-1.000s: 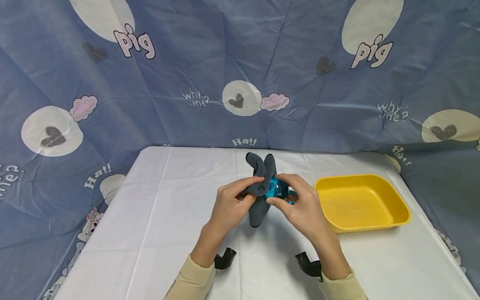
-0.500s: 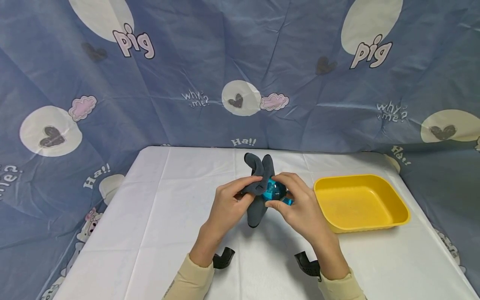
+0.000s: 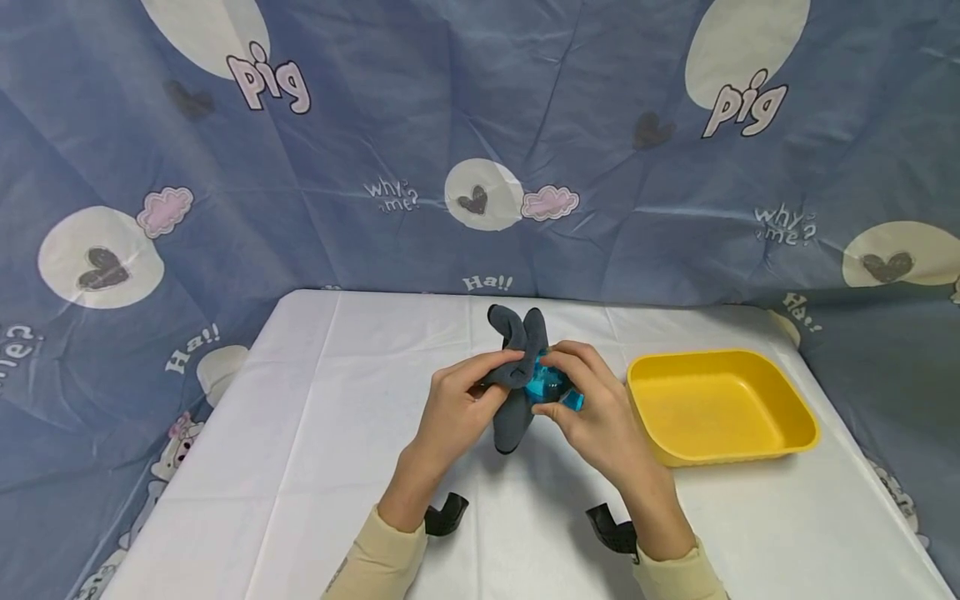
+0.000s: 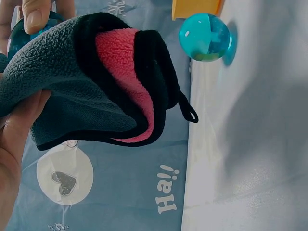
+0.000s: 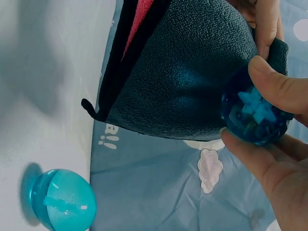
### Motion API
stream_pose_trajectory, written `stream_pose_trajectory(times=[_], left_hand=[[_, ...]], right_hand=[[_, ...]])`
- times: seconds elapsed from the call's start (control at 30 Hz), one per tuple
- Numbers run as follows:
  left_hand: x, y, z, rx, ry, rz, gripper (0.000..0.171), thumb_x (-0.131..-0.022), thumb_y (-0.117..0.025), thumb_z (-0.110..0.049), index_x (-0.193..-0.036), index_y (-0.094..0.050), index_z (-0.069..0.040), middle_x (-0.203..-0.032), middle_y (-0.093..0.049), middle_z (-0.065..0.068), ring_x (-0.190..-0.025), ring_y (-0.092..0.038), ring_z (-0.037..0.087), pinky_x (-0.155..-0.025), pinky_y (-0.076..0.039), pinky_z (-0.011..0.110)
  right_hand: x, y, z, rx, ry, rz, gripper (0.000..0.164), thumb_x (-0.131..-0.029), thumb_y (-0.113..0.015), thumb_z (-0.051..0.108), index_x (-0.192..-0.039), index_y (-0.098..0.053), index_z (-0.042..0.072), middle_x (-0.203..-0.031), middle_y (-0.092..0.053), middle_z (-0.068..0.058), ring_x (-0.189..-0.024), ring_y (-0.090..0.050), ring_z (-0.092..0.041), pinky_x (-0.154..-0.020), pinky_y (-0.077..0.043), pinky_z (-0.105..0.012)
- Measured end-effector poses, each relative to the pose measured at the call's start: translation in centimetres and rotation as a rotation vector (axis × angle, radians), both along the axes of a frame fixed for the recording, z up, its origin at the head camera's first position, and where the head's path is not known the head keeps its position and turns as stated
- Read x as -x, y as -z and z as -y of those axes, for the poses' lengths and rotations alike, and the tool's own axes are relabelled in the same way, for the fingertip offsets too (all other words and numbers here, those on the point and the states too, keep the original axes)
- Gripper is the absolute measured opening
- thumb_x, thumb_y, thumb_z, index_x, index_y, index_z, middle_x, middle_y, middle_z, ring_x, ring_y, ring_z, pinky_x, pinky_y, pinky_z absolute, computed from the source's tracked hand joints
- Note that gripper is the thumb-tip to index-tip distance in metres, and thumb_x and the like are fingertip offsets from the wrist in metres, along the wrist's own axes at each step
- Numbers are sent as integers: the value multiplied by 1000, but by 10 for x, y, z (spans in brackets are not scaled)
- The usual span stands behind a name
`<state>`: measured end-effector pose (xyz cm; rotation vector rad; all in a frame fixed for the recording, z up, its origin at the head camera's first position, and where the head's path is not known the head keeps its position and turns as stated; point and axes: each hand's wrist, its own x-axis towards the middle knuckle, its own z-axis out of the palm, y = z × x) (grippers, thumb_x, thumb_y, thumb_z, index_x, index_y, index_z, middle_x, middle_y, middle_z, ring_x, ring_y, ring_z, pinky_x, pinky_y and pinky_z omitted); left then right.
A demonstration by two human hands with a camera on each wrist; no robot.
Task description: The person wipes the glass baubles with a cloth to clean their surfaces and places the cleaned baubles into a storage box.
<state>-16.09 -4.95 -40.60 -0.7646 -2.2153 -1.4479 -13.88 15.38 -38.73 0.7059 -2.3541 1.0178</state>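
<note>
A dark grey cloth (image 3: 513, 423) with black edging and a pink inner side hangs folded in my left hand (image 3: 454, 410), which pinches it between thumb and fingers. My right hand (image 3: 602, 408) holds a see-through blue ball (image 5: 255, 113) by thumb and fingertips, right against the cloth's grey face. Pale blue star-like shapes show inside the ball. In the left wrist view that ball is partly hidden behind the cloth and fingers. A second blue ball (image 4: 204, 37) rests on the white table beyond; from the head it is mostly covered by my right hand.
A yellow plastic tub (image 3: 723, 408) stands on the white-covered table (image 3: 360, 417), just right of my right hand. A blue printed curtain (image 3: 420, 100) hangs behind the table. Black wrist mounts (image 3: 617, 531) stick out from both wrists.
The held ball has turned a little in my right fingers, and the right fingertips have moved slightly left with it. The cloth has shifted slightly left; my left hand keeps its grip.
</note>
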Motion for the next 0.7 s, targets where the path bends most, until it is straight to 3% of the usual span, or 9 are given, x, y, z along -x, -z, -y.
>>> stream_pose_trajectory(times=[0.33,0.7], left_hand=[[-1,-2,0,-4,2,6,34,-97,-59,-9,-124,-70,-25,-121,-72,-2,-78,-63,8,-62,-52,22],[0,-1,-1,-3,-9,-20,33,-96,-61,-7,-123,-71,-23,-118,-73,1,-71,-60,7,-59,-50,20]], right_hand=[[3,2,0,6,-24,-24,52,-71,-87,0,-117,-65,9,-129,-57,-6,-115,-59,-18,-99,-52,-24],[1,2,1,13,-8,-6,53,-71,-88,2,-117,-65,10,-129,-57,-5,-116,-58,-18,-99,-53,-30]])
